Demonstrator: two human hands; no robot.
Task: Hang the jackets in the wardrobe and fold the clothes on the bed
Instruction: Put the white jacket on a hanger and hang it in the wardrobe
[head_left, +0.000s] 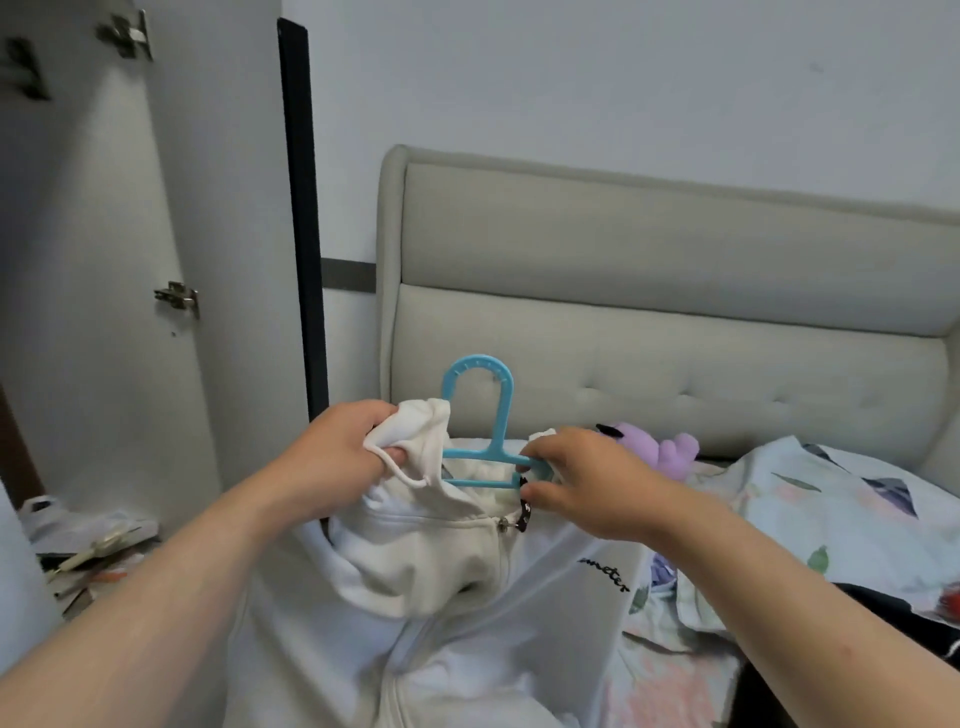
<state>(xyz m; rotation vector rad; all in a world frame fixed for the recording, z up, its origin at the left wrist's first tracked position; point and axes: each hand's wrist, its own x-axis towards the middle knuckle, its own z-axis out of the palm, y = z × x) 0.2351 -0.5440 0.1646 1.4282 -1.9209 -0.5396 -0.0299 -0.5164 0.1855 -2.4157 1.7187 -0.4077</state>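
Observation:
A white zip-up hooded jacket (415, 597) hangs in front of me over the edge of the bed. A light blue plastic hanger (496, 415) sits in its neck opening, hook pointing up. My left hand (343, 447) grips the bunched hood and collar on the left side. My right hand (587, 483) pinches the hanger's right arm together with the jacket's right collar edge. A dark zipper pull dangles just below my right fingers.
The open wardrobe door (104, 260) with metal hinges stands at the left. A padded grey headboard (675, 312) lies behind. A purple plush toy (660, 452) and floral bedding (831, 509) lie at the right, with dark clothing (883, 618) at the lower right. Clutter covers the floor at the left.

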